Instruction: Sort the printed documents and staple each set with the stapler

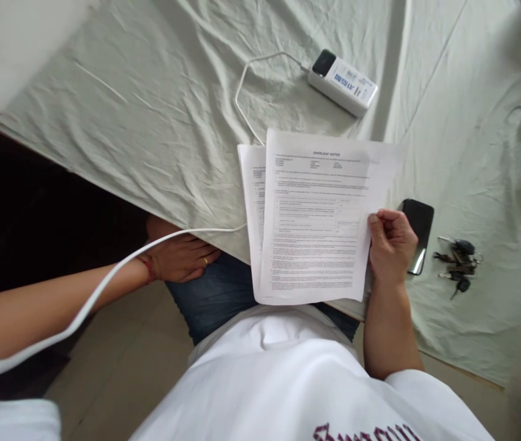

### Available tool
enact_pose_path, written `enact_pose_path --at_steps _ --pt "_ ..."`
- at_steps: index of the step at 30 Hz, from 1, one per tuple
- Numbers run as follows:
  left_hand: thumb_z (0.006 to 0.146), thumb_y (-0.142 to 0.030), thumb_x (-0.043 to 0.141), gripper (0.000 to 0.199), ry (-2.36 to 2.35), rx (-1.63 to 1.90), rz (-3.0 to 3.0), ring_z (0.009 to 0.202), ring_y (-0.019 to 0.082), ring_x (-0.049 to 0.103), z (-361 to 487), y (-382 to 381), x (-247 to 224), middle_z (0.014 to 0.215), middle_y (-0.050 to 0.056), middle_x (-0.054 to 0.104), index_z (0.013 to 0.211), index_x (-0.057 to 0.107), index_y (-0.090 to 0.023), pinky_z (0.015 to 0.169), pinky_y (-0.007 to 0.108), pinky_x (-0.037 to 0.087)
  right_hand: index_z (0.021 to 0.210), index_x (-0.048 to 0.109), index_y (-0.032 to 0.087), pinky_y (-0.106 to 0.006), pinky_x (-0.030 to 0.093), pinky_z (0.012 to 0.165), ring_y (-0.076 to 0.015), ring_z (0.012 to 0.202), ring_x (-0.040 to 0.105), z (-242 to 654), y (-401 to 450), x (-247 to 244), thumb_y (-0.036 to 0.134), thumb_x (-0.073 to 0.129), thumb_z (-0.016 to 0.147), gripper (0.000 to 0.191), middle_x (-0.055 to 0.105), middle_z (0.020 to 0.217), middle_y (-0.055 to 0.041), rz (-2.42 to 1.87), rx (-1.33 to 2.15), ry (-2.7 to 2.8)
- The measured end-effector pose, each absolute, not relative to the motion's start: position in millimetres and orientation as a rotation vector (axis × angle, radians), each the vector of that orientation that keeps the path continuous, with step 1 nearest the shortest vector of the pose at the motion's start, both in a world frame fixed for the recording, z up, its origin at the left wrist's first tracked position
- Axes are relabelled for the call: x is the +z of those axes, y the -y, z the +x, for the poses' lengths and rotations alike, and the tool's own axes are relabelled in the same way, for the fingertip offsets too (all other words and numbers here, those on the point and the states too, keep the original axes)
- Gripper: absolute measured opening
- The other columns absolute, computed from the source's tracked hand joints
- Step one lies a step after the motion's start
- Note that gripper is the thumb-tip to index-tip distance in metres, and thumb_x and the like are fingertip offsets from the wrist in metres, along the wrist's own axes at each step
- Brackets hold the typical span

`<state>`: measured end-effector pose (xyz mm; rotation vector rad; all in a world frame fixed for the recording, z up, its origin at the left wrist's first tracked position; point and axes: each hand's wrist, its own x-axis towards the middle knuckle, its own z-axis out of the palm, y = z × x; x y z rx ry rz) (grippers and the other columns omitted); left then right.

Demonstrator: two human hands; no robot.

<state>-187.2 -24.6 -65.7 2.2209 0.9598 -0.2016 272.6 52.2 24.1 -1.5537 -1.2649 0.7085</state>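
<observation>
Now, the right hand point(393, 245) pinches the right edge of a white, densely printed paper sheet point(315, 226) over the near edge of the pale green cloth-covered table point(172, 122), more white printed pages point(253, 190) peeking out behind! The left hand point(184, 257) lies flat on the blue denim thigh point(217, 285), gripping nothing. A light, firm pinch should spare the paper creases.

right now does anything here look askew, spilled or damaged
Slightly: the white printed paper sheets in the right hand are askew, lower ones jutting out left of the top one. The pale green tablecloth is creased. No spill or damage shows.
</observation>
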Motion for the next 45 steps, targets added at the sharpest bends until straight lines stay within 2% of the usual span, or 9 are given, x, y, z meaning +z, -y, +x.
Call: enact_pose_path --at_steps 8,14,19,23,26,29,35,41,45 --pt "0.097 -0.028 0.043 0.05 -0.967 -0.205 2.254 0.135 0.027 0.057 -186 26 -63 0.143 0.014 0.068 0.137 0.067 -0.011 0.125 0.046 0.03 0.092 0.069 0.023 -0.026 0.042 0.058 -0.0121 0.065 0.054 269 -51 19 0.044 0.077 0.087 0.023 0.066 0.077 0.0016 -1.572 0.792 1.289" --pt "0.093 -0.031 0.046 0.05 -1.009 -0.131 2.193 0.129 0.026 0.06 -187 25 -61 0.138 0.013 0.071 0.132 0.069 -0.01 0.123 0.043 0.032 0.111 0.069 0.027 -0.026 0.046 0.06 -0.0125 0.065 0.058 273 -49 14 0.05 0.082 0.083 0.039 0.069 0.078 0.0036 -1.556 1.046 1.288" --pt "0.095 -0.03 0.047 0.039 -1.135 -0.154 2.227 0.121 0.027 0.064 -173 23 -48 0.124 0.009 0.077 0.118 0.075 -0.016 0.118 0.046 0.039 0.092 0.076 0.024 -0.027 0.047 0.059 -0.0122 0.064 0.057 279 -49 15 0.046 0.081 0.084 0.024 0.069 0.076 0.0023 -1.573 1.218 1.379" --pt "0.097 -0.035 0.051 0.031 -1.661 0.294 1.96 0.107 0.03 0.071 -114 45 -41 0.104 0.01 0.079 0.096 0.077 -0.019 0.108 0.05 0.048 0.085 0.078 0.023 -0.027 0.051 0.058 -0.0134 0.065 0.061 281 -52 20 0.04 0.087 0.079 0.02 0.072 0.078 0.001 -1.446 1.326 1.219" --pt "0.099 -0.043 0.049 0.036 -1.752 0.762 1.372 0.083 0.023 0.072 -57 78 -34 0.087 0.006 0.079 0.092 0.075 -0.019 0.083 0.036 0.057 0.092 0.081 0.025 -0.032 0.058 0.064 -0.0166 0.07 0.067 283 -55 27 0.035 0.09 0.072 0.025 0.076 0.082 -0.0004 -1.37 1.384 1.08" --pt "0.1 -0.052 0.052 0.045 -1.492 0.849 1.172 0.064 0.017 0.064 -25 103 -21 0.068 0.004 0.07 0.084 0.075 -0.017 0.064 0.027 0.051 0.086 0.081 0.025 -0.033 0.059 0.059 -0.0165 0.062 0.066 284 -57 33 0.033 0.093 0.065 0.026 0.074 0.074 0.0001 -1.37 1.393 1.013" --pt "0.104 -0.058 0.049 0.053 -1.173 1.012 1.14 0.063 0.014 0.06 -41 89 6 0.08 0.008 0.074 0.116 0.076 -0.014 0.054 0.025 0.044 0.091 0.083 0.026 -0.03 0.061 0.063 -0.0156 0.065 0.07 283 -55 35 0.028 0.093 0.066 0.027 0.08 0.083 -0.0003 -1.365 1.476 1.009" --pt "0.096 -0.043 0.063 0.033 -1.373 0.984 1.059 0.05 0.01 0.049 -31 48 21 0.061 -0.001 0.06 0.104 0.076 -0.013 0.049 0.022 0.038 0.091 0.083 0.026 -0.026 0.061 0.063 -0.0143 0.07 0.072 286 -56 28 0.029 0.093 0.069 0.024 0.081 0.088 0.0008 -1.36 1.49 1.045" --pt "0.091 -0.033 0.061 0.024 -1.468 1.041 0.954 0.043 0.008 0.045 -15 32 18 0.06 -0.001 0.063 0.097 0.075 -0.014 0.041 0.021 0.032 0.083 0.079 0.024 -0.022 0.051 0.051 -0.01 0.057 0.061 287 -59 19 0.04 0.087 0.078 0.019 0.073 0.074 0.0023 -1.394 1.224 1.152"
